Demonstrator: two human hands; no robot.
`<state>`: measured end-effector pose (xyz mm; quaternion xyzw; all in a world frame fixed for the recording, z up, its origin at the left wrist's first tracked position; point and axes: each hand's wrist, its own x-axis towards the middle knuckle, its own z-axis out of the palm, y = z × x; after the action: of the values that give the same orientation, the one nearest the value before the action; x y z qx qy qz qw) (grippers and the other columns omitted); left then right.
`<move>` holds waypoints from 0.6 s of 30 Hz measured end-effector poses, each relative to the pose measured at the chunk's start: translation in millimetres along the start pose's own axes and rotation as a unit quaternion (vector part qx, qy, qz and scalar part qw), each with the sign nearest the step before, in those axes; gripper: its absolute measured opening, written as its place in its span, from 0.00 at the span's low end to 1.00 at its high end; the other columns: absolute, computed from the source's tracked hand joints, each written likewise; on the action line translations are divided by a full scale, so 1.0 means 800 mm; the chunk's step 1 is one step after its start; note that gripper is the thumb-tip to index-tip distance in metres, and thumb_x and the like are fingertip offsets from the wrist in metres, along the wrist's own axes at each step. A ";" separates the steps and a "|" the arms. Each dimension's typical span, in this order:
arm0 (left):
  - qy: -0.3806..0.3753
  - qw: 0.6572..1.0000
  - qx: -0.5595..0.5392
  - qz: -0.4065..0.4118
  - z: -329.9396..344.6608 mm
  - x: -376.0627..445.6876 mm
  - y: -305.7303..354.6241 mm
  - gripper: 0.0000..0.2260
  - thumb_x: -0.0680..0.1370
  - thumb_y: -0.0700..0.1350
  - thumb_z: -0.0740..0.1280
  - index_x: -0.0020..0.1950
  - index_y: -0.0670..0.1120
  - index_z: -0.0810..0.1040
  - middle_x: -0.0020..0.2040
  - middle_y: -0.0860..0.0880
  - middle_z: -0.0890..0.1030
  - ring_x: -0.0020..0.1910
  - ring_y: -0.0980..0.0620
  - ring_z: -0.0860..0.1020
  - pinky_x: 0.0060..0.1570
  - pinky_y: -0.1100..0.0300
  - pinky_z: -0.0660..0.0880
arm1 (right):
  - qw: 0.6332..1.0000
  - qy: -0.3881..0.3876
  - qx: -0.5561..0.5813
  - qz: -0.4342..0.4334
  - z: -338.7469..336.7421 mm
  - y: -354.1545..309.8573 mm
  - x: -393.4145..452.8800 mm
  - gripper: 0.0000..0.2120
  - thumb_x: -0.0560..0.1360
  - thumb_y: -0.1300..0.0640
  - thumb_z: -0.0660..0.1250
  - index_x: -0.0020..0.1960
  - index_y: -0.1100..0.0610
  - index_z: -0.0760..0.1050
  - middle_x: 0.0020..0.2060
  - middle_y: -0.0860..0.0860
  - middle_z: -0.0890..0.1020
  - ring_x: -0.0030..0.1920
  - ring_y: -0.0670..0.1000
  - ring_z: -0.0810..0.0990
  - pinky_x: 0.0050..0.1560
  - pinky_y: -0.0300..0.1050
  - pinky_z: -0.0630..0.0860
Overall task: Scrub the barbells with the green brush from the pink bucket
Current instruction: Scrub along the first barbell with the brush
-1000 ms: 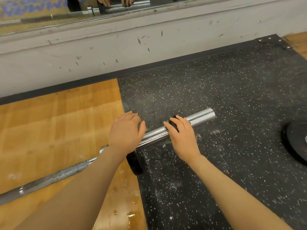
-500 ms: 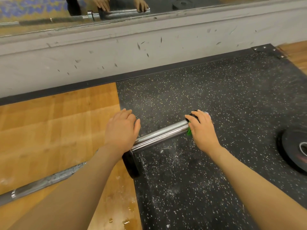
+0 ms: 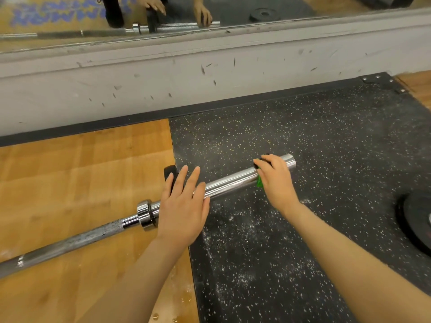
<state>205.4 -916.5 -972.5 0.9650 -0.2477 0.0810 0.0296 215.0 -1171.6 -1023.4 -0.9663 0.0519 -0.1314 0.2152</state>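
Head view: scrubbing is under way. Right hand (image 3: pixel 275 183) grips the green brush (image 3: pixel 259 182) (mostly hidden under the fingers, only a green edge and a black top show) and presses it on the chrome sleeve (image 3: pixel 229 181) of the barbell (image 3: pixel 77 241), near the sleeve's far end. Left hand (image 3: pixel 183 206) lies flat, fingers straight, on the sleeve's inner part just beside the collar (image 3: pixel 145 214), steadying it, holding nothing. Sleeve looks shiny; the shaft left of the collar looks dull and speckled, so I judge it not yet scrubbed. Most of the bar is probably left. Pink bucket not in view.

Floor: the bar lies across a wood floor (image 3: pixel 70 178) and a black speckled rubber mat (image 3: pixel 326 141), with white dust on the mat near the arms. A small black plate (image 3: pixel 169 174) stands behind the left hand; a bigger plate (image 3: pixel 417 220) lies at the right edge. Scuffed white wall (image 3: pixel 163 85) behind, mirror (image 3: pixel 70 17) above it.
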 end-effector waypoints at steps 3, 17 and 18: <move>0.008 1.000 0.002 0.014 0.003 0.015 -0.011 0.20 0.78 0.53 0.54 0.56 0.45 0.81 0.68 0.44 0.74 0.71 0.41 0.66 0.71 0.42 0.59 | 0.999 -0.003 0.015 -0.039 0.027 -0.024 -0.015 0.18 0.78 0.64 0.65 0.67 0.60 0.74 0.67 0.58 0.72 0.70 0.59 0.66 0.70 0.54 0.65; 0.011 0.998 -0.057 -0.010 0.008 0.070 -0.048 0.21 0.77 0.54 0.54 0.52 0.43 0.82 0.63 0.41 0.78 0.67 0.41 0.72 0.65 0.44 0.69 | 0.984 0.043 -0.074 -0.156 0.064 -0.065 0.013 0.20 0.75 0.59 0.70 0.66 0.52 0.73 0.64 0.54 0.75 0.69 0.57 0.68 0.72 0.63 0.58; 0.008 0.998 -0.061 -0.010 0.008 0.070 -0.049 0.21 0.77 0.54 0.54 0.52 0.43 0.82 0.62 0.41 0.78 0.67 0.41 0.72 0.65 0.44 0.69 | 0.987 0.047 -0.072 -0.136 0.062 -0.057 0.016 0.20 0.75 0.60 0.70 0.65 0.52 0.74 0.64 0.55 0.75 0.69 0.58 0.68 0.71 0.64 0.58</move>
<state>274.0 -909.2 -970.1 0.9631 -0.2425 0.0736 0.0909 242.8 -1112.4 -1043.9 -0.9700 -0.0605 -0.2010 0.1225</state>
